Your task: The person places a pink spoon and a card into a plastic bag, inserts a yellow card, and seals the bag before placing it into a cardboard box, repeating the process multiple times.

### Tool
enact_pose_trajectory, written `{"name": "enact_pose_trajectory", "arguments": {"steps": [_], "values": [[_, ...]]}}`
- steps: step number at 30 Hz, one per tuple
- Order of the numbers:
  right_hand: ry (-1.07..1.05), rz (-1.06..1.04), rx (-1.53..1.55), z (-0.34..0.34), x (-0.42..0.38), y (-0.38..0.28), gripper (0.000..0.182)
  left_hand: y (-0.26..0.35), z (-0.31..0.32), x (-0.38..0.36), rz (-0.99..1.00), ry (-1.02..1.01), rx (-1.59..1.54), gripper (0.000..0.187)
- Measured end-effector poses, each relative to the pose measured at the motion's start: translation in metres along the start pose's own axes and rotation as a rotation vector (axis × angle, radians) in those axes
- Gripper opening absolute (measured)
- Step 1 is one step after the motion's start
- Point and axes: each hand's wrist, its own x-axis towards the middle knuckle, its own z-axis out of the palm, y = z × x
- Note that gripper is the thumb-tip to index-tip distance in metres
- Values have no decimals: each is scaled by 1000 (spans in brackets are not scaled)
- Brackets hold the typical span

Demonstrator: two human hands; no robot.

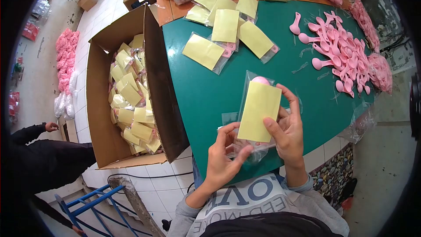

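A clear plastic bag (245, 81) holding a yellow card (261, 105) is upright between my hands over the near part of the table. The rounded pink end of a spoon (260, 80) shows above the card; the rest of it is hidden. My right hand (289, 134) grips the bag and card from the right, thumb on the card's face and fingers behind. At the lower left edge, my left hand (229, 156) has its fingers curled round the bag, thumb near the bottom. More clear plastic (258, 154) lies beneath the hands.
Loose pink spoons (337, 46) are heaped at the table's right. Several packed bags (226, 25) lie toward the back of the green table (201, 92). At left stands an open cardboard box (164, 83) of packed bags. Another person (52, 162) and a blue metal frame (90, 204) are farther left.
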Motion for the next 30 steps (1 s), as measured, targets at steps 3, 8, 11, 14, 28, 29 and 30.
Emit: {"name": "enact_pose_trajectory", "arguments": {"steps": [3,8,11,14,28,29,30], "values": [[14,38,44,1,0,-5,67,-10,-2,-1,-2,-9,20,54],[71,33,16,-5,7,-9,66,-5,-10,-6,-65,-171,-164,68],[74,9,-43,-8,9,-4,67,13,-13,-8,-160,-313,-348,76],[32,42,-81,-8,12,-6,68,5,-22,-9,-393,-377,-349,44],[-503,-284,-1050,-2,-26,-10,22,-12,-21,-33,-537,-332,-524,73],[-550,-277,-1054,0,-27,-8,21,-13,-21,-34,-530,-337,-510,75],[-542,-264,-1047,1,-27,-5,20,-14,-21,-35,-521,-341,-495,77]]}}
